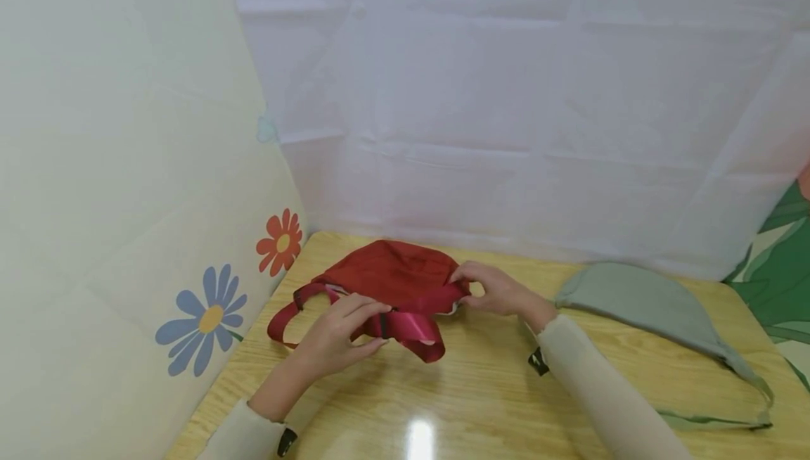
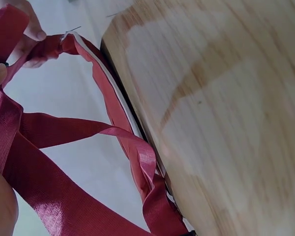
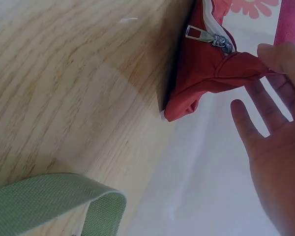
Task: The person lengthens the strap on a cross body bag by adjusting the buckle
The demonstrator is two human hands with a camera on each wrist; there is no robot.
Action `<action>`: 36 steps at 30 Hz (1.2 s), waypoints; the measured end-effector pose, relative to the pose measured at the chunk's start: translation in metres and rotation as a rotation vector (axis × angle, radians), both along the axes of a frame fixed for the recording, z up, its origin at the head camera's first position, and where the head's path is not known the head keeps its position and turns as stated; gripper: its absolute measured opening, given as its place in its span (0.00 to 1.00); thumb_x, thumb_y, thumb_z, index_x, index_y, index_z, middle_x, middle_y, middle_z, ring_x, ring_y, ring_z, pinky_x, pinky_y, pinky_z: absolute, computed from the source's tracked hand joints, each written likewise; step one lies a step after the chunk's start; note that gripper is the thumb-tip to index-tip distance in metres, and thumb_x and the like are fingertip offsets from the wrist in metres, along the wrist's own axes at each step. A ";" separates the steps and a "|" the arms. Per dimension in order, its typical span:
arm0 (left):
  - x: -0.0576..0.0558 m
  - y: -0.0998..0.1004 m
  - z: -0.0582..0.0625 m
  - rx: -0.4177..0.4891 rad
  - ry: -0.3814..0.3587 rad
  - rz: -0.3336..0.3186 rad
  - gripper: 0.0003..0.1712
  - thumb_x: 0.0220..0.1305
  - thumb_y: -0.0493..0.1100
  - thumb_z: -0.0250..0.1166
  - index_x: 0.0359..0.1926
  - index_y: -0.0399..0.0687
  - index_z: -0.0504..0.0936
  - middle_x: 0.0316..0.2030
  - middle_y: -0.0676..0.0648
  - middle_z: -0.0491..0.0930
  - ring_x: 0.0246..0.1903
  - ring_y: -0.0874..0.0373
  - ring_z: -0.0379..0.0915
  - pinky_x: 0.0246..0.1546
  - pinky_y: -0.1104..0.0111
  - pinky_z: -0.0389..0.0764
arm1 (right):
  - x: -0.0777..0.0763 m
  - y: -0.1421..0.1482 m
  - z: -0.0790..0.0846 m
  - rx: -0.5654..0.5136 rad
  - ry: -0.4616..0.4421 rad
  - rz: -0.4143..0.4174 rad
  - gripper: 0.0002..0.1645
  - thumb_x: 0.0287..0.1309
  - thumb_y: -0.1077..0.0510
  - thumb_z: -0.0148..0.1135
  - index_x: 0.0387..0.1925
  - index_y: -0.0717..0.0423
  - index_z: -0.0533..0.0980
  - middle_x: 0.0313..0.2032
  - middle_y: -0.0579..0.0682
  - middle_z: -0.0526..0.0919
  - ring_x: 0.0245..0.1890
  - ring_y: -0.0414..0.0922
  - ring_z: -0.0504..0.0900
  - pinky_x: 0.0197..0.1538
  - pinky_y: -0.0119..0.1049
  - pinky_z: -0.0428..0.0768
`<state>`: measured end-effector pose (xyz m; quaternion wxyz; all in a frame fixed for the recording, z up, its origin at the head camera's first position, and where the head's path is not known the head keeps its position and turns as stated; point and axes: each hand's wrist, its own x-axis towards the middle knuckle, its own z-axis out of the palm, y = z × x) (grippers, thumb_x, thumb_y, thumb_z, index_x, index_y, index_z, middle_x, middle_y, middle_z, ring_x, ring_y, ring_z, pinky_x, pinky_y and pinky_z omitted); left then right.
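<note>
A red waist bag (image 1: 386, 270) lies on the table towards the back left. My left hand (image 1: 335, 337) pinches its shiny crimson strap (image 1: 420, 333) near a dark slider (image 1: 384, 325), and a loop of the strap hangs down in front. At the bag's right end, my right hand (image 1: 496, 291) grips the corner between thumb and index finger, the other fingers spread in the right wrist view. That view also shows a metal zipper pull (image 3: 199, 34) beside the held corner. In the left wrist view, folds of strap partly cover the bag's zipped edge (image 2: 115, 98).
A grey-green waist bag (image 1: 639, 298) lies at the right of the wooden table (image 1: 481, 404), its green strap (image 1: 702, 419) trailing forward. A black buckle (image 1: 538, 361) sits near my right forearm. White cloth (image 1: 474, 94) hangs behind, and a flowered cloth (image 1: 126, 200) stands at left.
</note>
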<state>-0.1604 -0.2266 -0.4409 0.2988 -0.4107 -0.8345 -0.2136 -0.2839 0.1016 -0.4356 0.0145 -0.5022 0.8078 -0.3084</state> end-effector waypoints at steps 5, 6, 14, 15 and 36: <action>0.000 -0.001 0.002 -0.006 0.005 -0.001 0.31 0.48 0.45 0.81 0.54 0.44 0.83 0.47 0.49 0.82 0.46 0.56 0.77 0.46 0.64 0.81 | 0.000 0.002 0.002 -0.004 -0.013 -0.034 0.17 0.61 0.68 0.67 0.52 0.62 0.78 0.50 0.55 0.81 0.48 0.50 0.80 0.54 0.47 0.80; 0.000 0.000 0.002 -0.007 0.007 -0.001 0.31 0.48 0.45 0.81 0.54 0.44 0.83 0.47 0.49 0.82 0.46 0.56 0.77 0.46 0.64 0.81 | 0.000 0.002 0.001 -0.004 -0.026 -0.038 0.17 0.61 0.69 0.67 0.52 0.62 0.78 0.50 0.56 0.81 0.49 0.50 0.80 0.55 0.48 0.80; 0.002 0.000 0.004 -0.006 0.013 0.000 0.30 0.50 0.47 0.81 0.54 0.44 0.83 0.48 0.49 0.82 0.47 0.55 0.78 0.46 0.63 0.81 | -0.006 0.006 -0.006 -0.035 -0.147 -0.070 0.16 0.64 0.72 0.62 0.53 0.65 0.76 0.51 0.60 0.79 0.53 0.57 0.81 0.56 0.47 0.82; 0.002 -0.001 0.005 -0.005 0.014 0.000 0.29 0.51 0.47 0.81 0.54 0.44 0.83 0.48 0.49 0.82 0.47 0.54 0.78 0.47 0.63 0.81 | -0.008 0.007 -0.008 -0.042 -0.156 -0.073 0.16 0.64 0.73 0.61 0.53 0.66 0.76 0.51 0.61 0.79 0.54 0.58 0.81 0.56 0.47 0.82; 0.002 0.001 0.009 0.050 0.117 0.004 0.25 0.69 0.58 0.63 0.54 0.44 0.83 0.46 0.47 0.82 0.44 0.52 0.78 0.46 0.60 0.80 | -0.008 0.020 -0.007 0.050 -0.006 -0.139 0.18 0.59 0.69 0.68 0.51 0.62 0.77 0.48 0.54 0.80 0.50 0.50 0.79 0.55 0.48 0.79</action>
